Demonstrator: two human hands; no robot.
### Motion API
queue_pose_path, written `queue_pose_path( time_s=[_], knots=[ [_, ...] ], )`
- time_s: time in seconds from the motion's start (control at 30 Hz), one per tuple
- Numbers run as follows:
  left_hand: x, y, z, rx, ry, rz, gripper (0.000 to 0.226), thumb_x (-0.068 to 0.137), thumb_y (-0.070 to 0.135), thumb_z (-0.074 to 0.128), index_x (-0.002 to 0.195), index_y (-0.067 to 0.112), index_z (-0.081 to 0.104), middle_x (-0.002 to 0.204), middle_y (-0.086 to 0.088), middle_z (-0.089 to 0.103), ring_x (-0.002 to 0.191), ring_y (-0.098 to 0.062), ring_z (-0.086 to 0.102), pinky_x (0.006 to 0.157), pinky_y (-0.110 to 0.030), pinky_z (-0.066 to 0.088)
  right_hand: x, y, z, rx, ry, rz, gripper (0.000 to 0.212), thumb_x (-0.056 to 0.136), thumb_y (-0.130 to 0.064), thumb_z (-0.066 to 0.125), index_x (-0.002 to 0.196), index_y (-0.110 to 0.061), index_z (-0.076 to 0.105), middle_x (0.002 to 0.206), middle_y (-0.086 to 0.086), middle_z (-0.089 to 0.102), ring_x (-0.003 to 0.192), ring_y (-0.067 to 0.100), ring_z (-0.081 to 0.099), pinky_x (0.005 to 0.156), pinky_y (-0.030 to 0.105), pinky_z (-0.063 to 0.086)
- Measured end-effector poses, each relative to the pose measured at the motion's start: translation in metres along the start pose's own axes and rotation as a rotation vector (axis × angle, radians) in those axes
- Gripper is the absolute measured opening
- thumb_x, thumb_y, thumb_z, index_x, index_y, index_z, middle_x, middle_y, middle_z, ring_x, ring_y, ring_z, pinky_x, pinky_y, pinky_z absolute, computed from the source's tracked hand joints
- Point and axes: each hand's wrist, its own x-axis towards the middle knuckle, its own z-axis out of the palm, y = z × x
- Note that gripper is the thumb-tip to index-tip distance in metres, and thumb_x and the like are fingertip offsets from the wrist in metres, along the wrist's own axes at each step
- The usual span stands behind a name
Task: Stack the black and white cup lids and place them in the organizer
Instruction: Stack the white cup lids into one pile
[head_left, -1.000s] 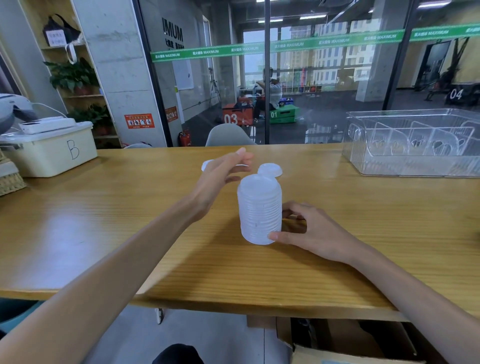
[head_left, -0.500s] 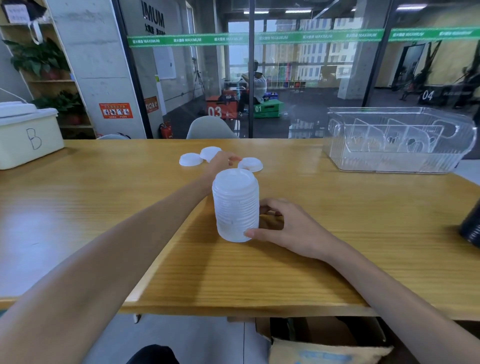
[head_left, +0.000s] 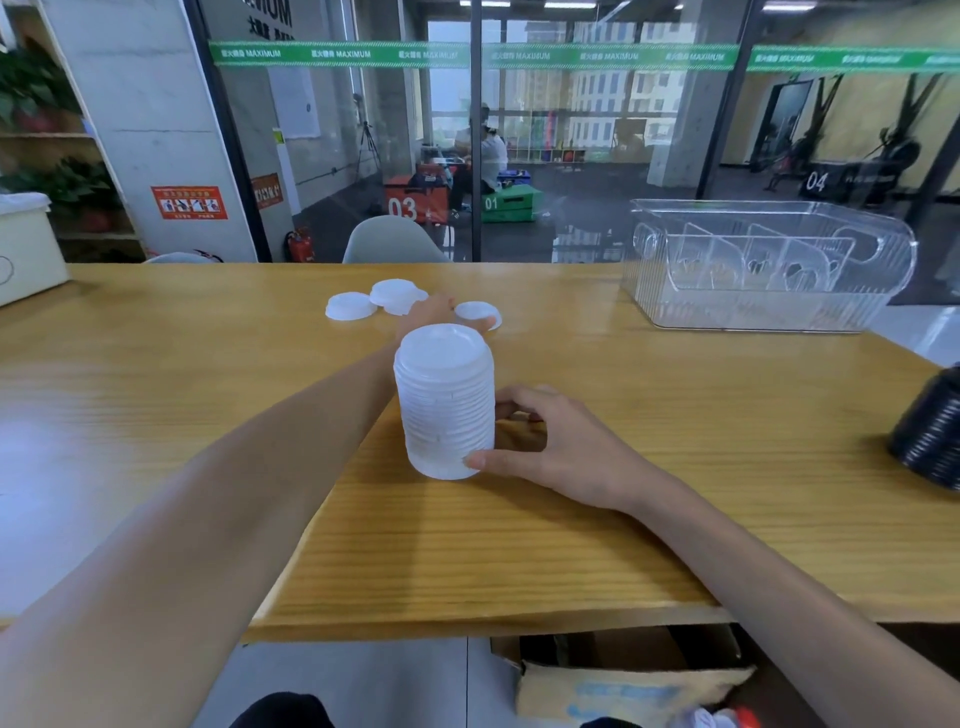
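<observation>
Wooden table (head_left: 675, 467) held a white lid stack (head_left: 444, 405), which the right hand (head_left: 556, 447) gripped. Her left hand (head_left: 431, 312) reached behind it for loose lids (head_left: 350, 305); its fingers were hidden. Next: stack them.

Long wooden table with yellow-brown grain (head_left: 675, 509) taken as landmark. On its far-left corner: cream plastic storage bin (head_left: 26, 244), cut off by the frame edge. Behind its far edge, near centre: pale grey moulded chair back (head_left: 392, 241). Under its near edge, to the right: open brown cardboard box (head_left: 623, 675). Beyond the table, a glass partition with a green printed band (head_left: 467, 54); small red fire extinguisher (head_left: 301, 245) on the floor at its base, left of the chair.
</observation>
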Motion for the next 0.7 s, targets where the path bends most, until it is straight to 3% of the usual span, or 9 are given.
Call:
queue_pose_path(
  time_s=[0.17, 0.23, 0.37, 0.5, 0.6, 0.7],
  knots=[
    [-0.002, 0.005, -0.003, 0.088, 0.082, -0.031, 0.036, 0.088, 0.059, 0.082, 0.098, 0.026, 0.071, 0.098, -0.001, 0.068, 0.091, -0.022, 0.063, 0.082, -0.037, 0.051, -0.001, 0.002, -0.001, 0.0, -0.019, 0.013, 0.048, 0.084, -0.049, 0.088, 0.125, -0.039, 0.067, 0.119, -0.019, 0.069, 0.124, -0.01, 0.051, 0.094, 0.002, 0.036],
    [0.002, 0.002, -0.001, 0.13, 0.047, -0.038, 0.034, 0.094, 0.048, 0.079, 0.111, 0.019, 0.075, 0.104, -0.003, 0.072, 0.098, -0.025, 0.068, 0.079, -0.036, 0.047, -0.001, 0.003, -0.001, 0.0, -0.022, 0.011, 0.05, 0.084, -0.051, 0.088, 0.127, -0.037, 0.067, 0.12, -0.02, 0.069, 0.126, -0.007, 0.051, 0.095, 0.003, 0.036],
    [-0.002, -0.002, -0.008, 0.008, 0.034, -0.074, 0.061, 0.091, 0.043, 0.086, 0.141, 0.016, 0.064, 0.13, -0.005, 0.07, 0.114, -0.027, 0.064, 0.086, -0.036, 0.044, 0.0, 0.003, -0.002, -0.004, -0.022, 0.011, 0.052, 0.083, -0.052, 0.087, 0.129, -0.037, 0.068, 0.118, -0.023, 0.07, 0.126, -0.006, 0.051, 0.096, 0.006, 0.038],
    [-0.022, -0.002, -0.026, -0.238, 0.081, -0.058, 0.065, 0.088, 0.04, 0.09, 0.143, 0.017, 0.063, 0.124, 0.004, 0.066, 0.106, -0.017, 0.059, 0.087, -0.031, 0.044, -0.001, 0.002, -0.001, -0.002, -0.018, 0.018, 0.052, 0.083, -0.052, 0.087, 0.129, -0.037, 0.067, 0.118, -0.023, 0.069, 0.126, -0.007, 0.051, 0.1, 0.012, 0.04],
    [-0.046, -0.004, -0.048, -0.361, 0.056, 0.016, 0.061, 0.09, 0.041, 0.088, 0.142, 0.02, 0.065, 0.12, 0.009, 0.067, 0.098, -0.009, 0.063, 0.075, -0.019, 0.046, -0.001, -0.001, -0.002, 0.0, -0.016, 0.028, 0.05, 0.083, -0.05, 0.088, 0.128, -0.038, 0.068, 0.115, -0.024, 0.069, 0.122, -0.009, 0.053, 0.1, 0.014, 0.042],
    [-0.076, -0.008, -0.07, -0.484, 0.004, 0.098, 0.058, 0.092, 0.038, 0.086, 0.143, 0.02, 0.065, 0.131, 0.007, 0.067, 0.111, -0.008, 0.066, 0.079, -0.018, 0.05, -0.001, -0.004, -0.003, 0.011, -0.013, 0.024, 0.052, 0.082, -0.051, 0.089, 0.129, -0.035, 0.07, 0.117, -0.021, 0.071, 0.119, -0.008, 0.059, 0.103, 0.019, 0.045]
  ],
)
